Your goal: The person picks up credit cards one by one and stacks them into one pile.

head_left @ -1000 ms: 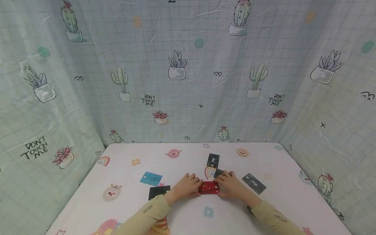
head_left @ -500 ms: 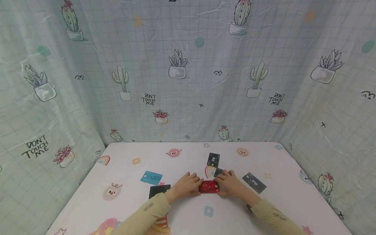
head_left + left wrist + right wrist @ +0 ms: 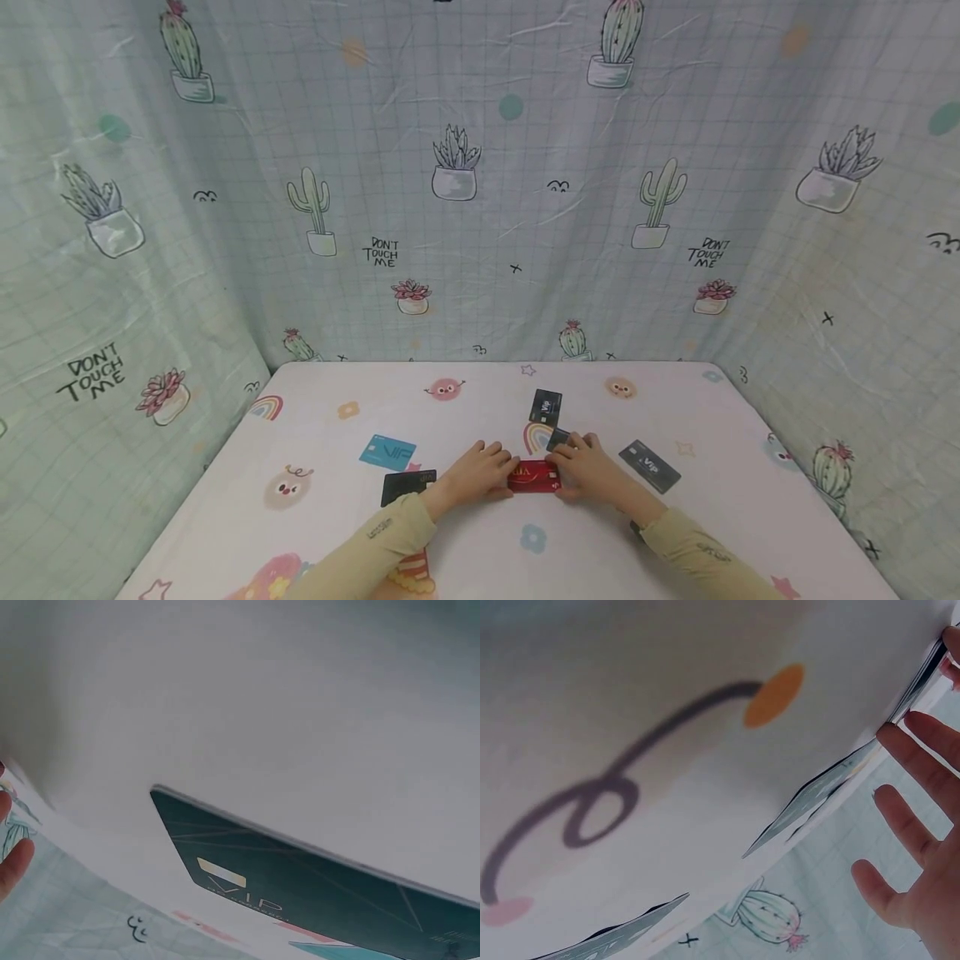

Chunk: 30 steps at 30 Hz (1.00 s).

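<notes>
A red VIP card (image 3: 534, 476) lies lengthwise between my two hands near the middle of the table. My left hand (image 3: 477, 473) grips its left end, thumb at the near edge and fingers at the far edge. The right end is pinched the same way by my right hand (image 3: 588, 473). Just beyond the right fingers, a dark card (image 3: 558, 439) is partly hidden. Beside my left wrist lies a black VIP card (image 3: 405, 485), which fills much of the left wrist view. In the right wrist view, several fingers of the right hand (image 3: 930, 840) are spread away from the table.
A blue VIP card (image 3: 387, 452) lies farther left. One black card (image 3: 546, 406) stands out toward the back, and another (image 3: 648, 466) lies to the right. A dark card (image 3: 636, 529) peeks from under the right sleeve. Printed cloth curtains (image 3: 480, 233) surround the white patterned table (image 3: 480, 550).
</notes>
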### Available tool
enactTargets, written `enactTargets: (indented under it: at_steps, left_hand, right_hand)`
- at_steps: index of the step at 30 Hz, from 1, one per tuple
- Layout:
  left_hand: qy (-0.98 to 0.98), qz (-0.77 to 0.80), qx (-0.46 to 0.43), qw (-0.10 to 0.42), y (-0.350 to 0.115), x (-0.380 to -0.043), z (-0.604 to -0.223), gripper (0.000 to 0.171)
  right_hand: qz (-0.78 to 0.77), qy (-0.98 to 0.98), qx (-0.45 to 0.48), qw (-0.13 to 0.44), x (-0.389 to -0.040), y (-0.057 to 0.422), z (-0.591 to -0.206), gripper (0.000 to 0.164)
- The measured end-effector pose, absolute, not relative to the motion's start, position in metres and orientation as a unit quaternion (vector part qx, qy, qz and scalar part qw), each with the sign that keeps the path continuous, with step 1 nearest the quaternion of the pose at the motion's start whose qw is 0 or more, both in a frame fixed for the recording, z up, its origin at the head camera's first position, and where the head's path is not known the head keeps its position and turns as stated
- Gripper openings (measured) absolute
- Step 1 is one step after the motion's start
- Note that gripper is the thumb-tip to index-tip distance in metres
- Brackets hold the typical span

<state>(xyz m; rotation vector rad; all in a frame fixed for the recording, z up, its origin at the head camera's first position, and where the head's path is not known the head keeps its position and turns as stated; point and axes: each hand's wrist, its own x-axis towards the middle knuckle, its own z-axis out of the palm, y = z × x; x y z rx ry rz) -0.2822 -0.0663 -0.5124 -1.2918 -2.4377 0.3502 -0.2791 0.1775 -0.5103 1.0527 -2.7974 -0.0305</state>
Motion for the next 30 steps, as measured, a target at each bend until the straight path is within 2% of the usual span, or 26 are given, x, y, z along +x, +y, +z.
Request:
enactTargets:
  at_steps: [7, 12, 30]
  left_hand:
    - [-0.870, 0.138, -0.444, 0.163, -0.0635, -0.2791, -0.5080, 0.052]
    - [-0.877, 0.136, -0.437, 0.147, -0.0617, -0.2778, -0.5063, 0.053]
    - [-0.878, 0.150, -0.430, 0.144, -0.0620, -0.2790, -0.5056, 0.055]
  right_hand:
    - [-0.029, -0.928, 0.356, 0.105, -0.2794, 0.1777, -0.5141, 0.053]
    - [-0.027, -0.933, 0.346, 0.094, -0.2788, 0.1780, -0.5144, 0.054]
    - [-0.016, -0.935, 0.342, 0.088, -0.2801, 0.1780, -0.5141, 0.056]
